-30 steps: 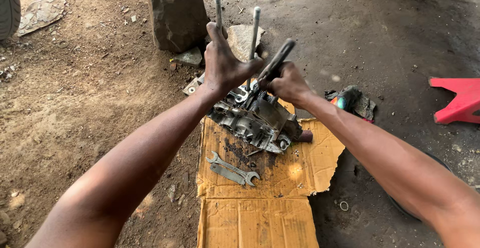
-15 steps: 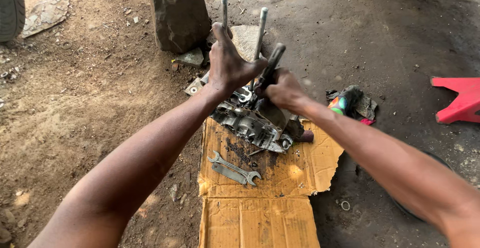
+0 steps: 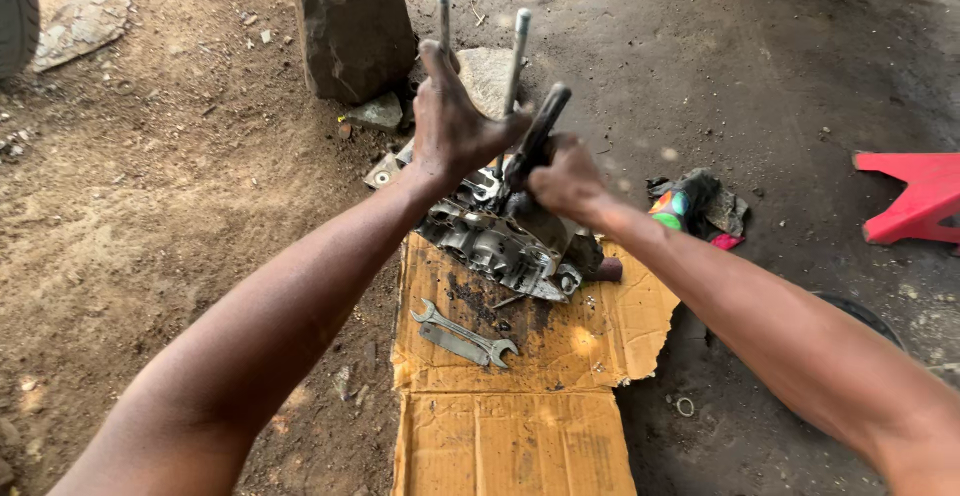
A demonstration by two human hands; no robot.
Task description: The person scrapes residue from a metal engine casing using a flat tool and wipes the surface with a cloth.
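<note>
Nearest to where I stood lay a sheet of torn brown cardboard (image 3: pixel 520 436) spread on the dirt floor (image 3: pixel 150 236), and on its oil-stained middle rested a pair of open-ended spanners (image 3: pixel 462 336), one lying across the other. Just beyond them, at the far edge of the cardboard, sat a grimy metal engine casing (image 3: pixel 500 241), tilted, with long threaded studs (image 3: pixel 516 51) standing up out of it. Both bare arms reached out over the cardboard to that casing. The left hand (image 3: pixel 455 121) was spread wide, fingers splayed, its palm against the studs and the thumb hooked toward one of them; it braced rather than gripped. The right hand (image 3: pixel 565 176) was closed in a fist round the lower end of a dark bar-like tool (image 3: pixel 535 136), which slanted up and away from the casing, its top end near the left thumb. To the right of the casing, on the darker ground, lay a bundle of rags with a small green and red object (image 3: pixel 672 206) among them, and further right the corner of a red plastic stool (image 3: pixel 915 196) showed. Behind the casing stood a big squared stone block (image 3: pixel 352 26) with a flatter pale stone (image 3: pixel 485 71) beside it, and at the far left edge was the curve of a tyre (image 3: pixel 15 11).
</note>
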